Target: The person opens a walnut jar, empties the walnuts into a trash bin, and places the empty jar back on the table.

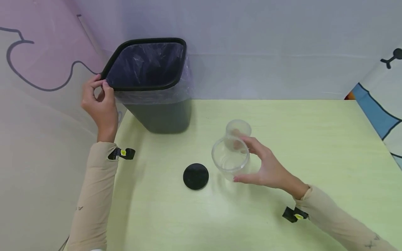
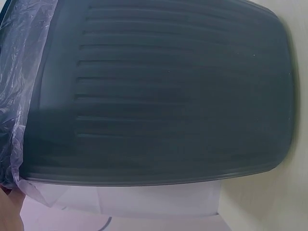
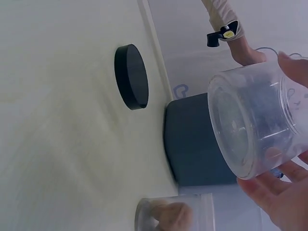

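Note:
My left hand (image 1: 102, 84) pinches the near left corner of the black rim of a dark grey bin (image 1: 158, 108), which is lined with a clear plastic bag (image 2: 24, 62). The bin's ribbed wall (image 2: 168, 96) fills the left wrist view. My right hand (image 1: 248, 160) grips a clear, empty plastic jar (image 1: 230, 157) with no lid, thumb below and fingers on its far side. The jar (image 3: 250, 125) is tilted. A round black lid (image 1: 196, 176) lies flat on the table just left of the jar.
A smaller clear cup (image 1: 238, 128) with something brownish inside stands right behind the jar, also low in the right wrist view (image 3: 173, 214). The pale green table (image 1: 314, 146) ends at white walls behind and on the left. The bin stands at its back left corner.

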A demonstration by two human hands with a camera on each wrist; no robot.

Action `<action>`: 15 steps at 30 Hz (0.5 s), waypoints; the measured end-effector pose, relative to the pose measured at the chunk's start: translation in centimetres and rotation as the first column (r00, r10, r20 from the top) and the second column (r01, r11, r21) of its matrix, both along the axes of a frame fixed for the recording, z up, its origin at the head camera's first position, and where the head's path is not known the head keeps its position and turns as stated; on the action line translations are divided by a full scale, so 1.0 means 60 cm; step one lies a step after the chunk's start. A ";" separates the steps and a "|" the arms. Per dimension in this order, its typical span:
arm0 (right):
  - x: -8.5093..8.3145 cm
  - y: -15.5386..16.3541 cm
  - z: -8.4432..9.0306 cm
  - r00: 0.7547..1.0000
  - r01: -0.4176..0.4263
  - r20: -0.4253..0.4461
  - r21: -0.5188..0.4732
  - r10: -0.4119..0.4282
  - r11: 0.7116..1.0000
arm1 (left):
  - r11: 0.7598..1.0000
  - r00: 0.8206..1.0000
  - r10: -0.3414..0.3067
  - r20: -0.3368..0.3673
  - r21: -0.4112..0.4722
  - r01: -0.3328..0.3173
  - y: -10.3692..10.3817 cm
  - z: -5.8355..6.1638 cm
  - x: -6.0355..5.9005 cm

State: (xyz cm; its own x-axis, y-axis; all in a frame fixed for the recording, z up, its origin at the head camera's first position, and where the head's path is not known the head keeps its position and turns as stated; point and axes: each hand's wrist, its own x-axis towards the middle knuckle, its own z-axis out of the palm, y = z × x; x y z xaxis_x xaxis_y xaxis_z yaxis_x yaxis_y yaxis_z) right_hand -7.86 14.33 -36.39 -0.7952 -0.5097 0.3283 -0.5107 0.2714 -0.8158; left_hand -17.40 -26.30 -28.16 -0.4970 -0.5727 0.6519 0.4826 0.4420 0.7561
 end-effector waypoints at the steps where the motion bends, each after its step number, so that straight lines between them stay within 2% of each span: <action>1: 0.001 0.002 -0.006 1.000 -0.005 0.010 0.005 0.005 1.000 | 1.000 1.000 0.004 0.005 -0.006 -0.004 0.001 0.000 0.000; 11: 0.014 0.014 -0.059 0.994 -0.055 0.092 0.013 0.054 0.998 | 1.000 1.000 0.006 0.025 -0.023 -0.006 0.002 0.001 0.002; 15: 0.021 0.014 -0.064 0.991 -0.060 0.123 0.019 0.057 0.998 | 0.999 0.999 0.013 0.033 -0.034 -0.012 0.002 0.002 0.003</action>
State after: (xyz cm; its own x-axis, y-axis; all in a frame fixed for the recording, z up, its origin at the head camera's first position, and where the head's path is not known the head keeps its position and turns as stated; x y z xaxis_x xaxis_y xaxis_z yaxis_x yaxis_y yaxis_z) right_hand -6.62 15.16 -40.24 -0.7974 -0.5627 0.2180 -0.4226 0.2628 -0.8674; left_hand -17.22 -26.18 -28.04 -0.5117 -0.5567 0.6544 0.4520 0.4734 0.7561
